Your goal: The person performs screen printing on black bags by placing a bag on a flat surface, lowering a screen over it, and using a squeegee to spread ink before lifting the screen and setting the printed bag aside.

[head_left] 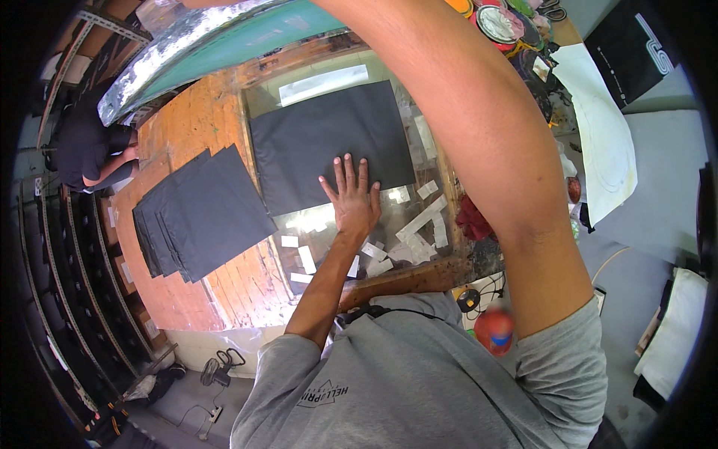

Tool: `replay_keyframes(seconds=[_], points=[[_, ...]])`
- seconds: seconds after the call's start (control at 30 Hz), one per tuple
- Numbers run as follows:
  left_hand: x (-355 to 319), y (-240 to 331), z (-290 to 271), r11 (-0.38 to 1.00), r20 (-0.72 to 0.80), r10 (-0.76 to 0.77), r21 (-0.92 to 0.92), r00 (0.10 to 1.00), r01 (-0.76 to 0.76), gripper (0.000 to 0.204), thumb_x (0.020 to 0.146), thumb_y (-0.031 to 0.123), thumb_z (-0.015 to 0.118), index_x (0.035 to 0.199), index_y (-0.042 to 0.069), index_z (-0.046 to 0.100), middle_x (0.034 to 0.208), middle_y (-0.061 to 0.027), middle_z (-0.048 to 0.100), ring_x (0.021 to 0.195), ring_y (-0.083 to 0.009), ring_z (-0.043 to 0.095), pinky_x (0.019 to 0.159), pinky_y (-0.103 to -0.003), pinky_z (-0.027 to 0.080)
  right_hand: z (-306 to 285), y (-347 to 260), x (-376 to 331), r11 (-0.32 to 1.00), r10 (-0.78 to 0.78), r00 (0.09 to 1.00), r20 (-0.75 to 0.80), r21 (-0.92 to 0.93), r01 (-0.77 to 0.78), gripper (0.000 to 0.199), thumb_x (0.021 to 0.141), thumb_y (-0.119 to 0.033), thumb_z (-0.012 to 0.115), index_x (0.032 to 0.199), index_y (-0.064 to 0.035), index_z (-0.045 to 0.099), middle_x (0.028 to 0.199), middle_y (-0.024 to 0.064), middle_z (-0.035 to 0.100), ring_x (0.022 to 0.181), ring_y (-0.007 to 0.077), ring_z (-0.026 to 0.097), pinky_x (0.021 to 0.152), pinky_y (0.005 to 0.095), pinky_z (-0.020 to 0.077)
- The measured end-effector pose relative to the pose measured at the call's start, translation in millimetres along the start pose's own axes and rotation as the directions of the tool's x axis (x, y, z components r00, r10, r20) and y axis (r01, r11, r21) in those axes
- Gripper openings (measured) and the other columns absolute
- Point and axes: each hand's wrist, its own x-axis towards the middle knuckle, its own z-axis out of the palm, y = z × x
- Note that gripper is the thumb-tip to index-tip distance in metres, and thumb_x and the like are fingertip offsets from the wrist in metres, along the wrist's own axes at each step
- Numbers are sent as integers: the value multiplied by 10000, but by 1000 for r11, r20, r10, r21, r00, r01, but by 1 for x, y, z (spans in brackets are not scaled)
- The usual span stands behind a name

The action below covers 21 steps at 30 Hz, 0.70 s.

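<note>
One dark fabric sheet (329,142) lay flat on the glass panel (419,224) of the counter (194,120), long axis crosswise, with the left hand (353,200) spread open on its near edge, whereas the right hand rose out of view, state undeterminable.

Sheet stack (206,217) left of single sheet (329,142)

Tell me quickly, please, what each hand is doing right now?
Left hand: open, flat, fingers spread on the black sheet.
Right hand: out of view; only its raised arm shows.
</note>
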Motion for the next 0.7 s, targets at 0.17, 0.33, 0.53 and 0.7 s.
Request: replay_keyframes(seconds=[0.17, 0.33, 0.53, 0.7], points=[[1, 2, -17, 998, 44, -12, -64, 999, 15, 571, 1034, 346, 518, 1538, 84, 462, 1674, -205, 259, 1574, -410, 139, 1192, -731, 6, 7, 3, -1, 992, -125, 971, -206, -9, 126, 349, 972, -304, 582, 891, 7, 718, 746, 168, 666, 644, 238, 627, 607, 418, 547], [-9, 2, -98, 748, -184, -190, -663, 964, 20, 523, 1034, 240, 560, 1521, 67, 478, 1651, -198, 325, 1534, -391, 287, 1233, -618, 100, 43, -16, -52, 997, -77, 975, -209, -42, 70, 475, 956, -547, 619, 1044, -98, 750, 750, 169, 688, 707, 341, 681, 720, 471, 496], [-78, -1, -156, -486, 284, -463, -874, 840, 27, 603, 1026, 419, 615, 1469, 67, 407, 1357, -136, 518, 1340, -279, 483, 1132, -546, 368, 213, -13, -220, 990, -96, 981, -170, -116, 77, 519, 899, -141, 657, 1409, -103, 569, 903, 89, 551, 873, 261, 536, 792, 438, 350], [-82, -21, -96, -687, 720, -414, -649, 557, 327, 702, 1018, 490, 594, 1485, 49, 310, 1295, -146, 422, 1376, -286, 402, 1156, -589, 327, 273, 0, -245, 993, -19, 1000, -13, -120, 17, 646, 845, 16, 601, 1472, -123, 529, 918, 99, 558, 905, 271, 533, 800, 450, 349]])
